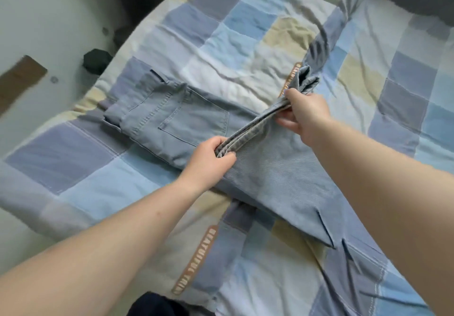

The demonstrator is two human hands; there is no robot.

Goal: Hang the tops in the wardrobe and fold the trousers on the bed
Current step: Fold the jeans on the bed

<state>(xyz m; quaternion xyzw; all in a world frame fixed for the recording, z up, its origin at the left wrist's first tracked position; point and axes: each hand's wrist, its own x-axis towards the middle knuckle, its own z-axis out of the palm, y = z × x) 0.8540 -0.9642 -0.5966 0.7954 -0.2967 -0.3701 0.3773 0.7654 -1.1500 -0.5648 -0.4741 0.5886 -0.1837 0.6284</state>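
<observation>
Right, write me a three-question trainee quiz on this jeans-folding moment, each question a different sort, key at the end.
1. True or false: both the left hand and the right hand grip the bunched hem ends of the jeans.
2. Multiple choice: the waistband end of the jeans lies (A) flat on the patchwork quilt, (B) draped over the person's arm, (C) on the floor.
3. Fill in: the part of the jeans facing up near the waistband shows a back ____.

Key: 1 true; 2 A; 3 pocket.
</observation>
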